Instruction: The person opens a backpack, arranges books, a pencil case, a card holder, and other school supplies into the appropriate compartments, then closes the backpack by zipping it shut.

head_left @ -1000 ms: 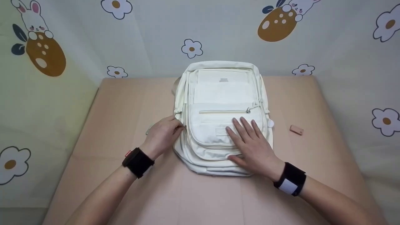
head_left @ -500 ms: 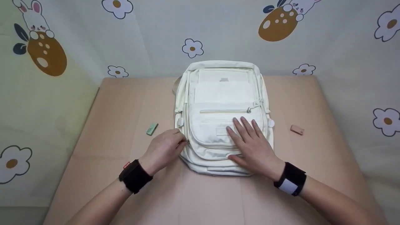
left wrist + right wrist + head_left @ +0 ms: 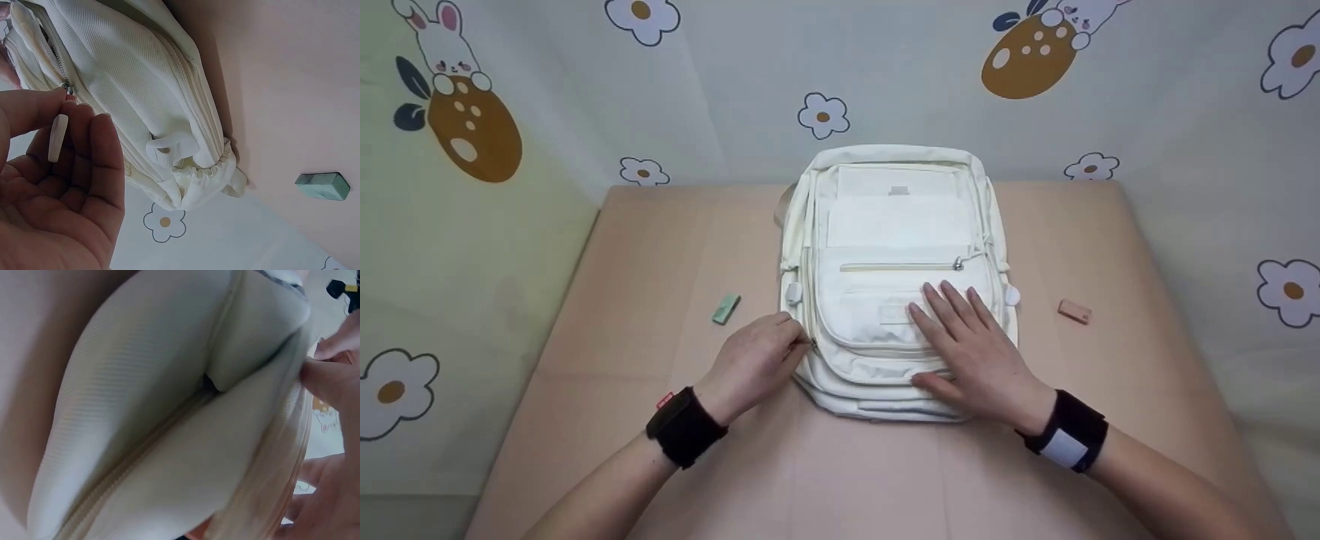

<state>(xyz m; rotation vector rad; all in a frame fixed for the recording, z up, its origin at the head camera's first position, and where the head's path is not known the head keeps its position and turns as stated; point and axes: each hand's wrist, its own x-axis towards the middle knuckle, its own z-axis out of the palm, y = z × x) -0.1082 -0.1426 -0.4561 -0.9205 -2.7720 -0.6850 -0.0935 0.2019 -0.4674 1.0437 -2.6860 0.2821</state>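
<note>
A cream backpack lies front up on the table, its top toward the back. At its left side, my left hand pinches a zipper pull between thumb and index finger. The left wrist view shows the metal zipper slider right at the fingertips, with a pale tab below them in front of the curled fingers. My right hand rests spread over the lower front pocket, fingers straight. In the right wrist view, cream fabric folds fill most of the picture beside that hand.
A small green block like an eraser lies left of the backpack. A similar pink block lies to its right. The pinkish-brown tabletop meets a patterned curtain behind.
My left hand has slid down the bag's left side toward its bottom with the zipper pull, uncovering the green block. My right hand stays on the pocket, shifted very slightly right.
</note>
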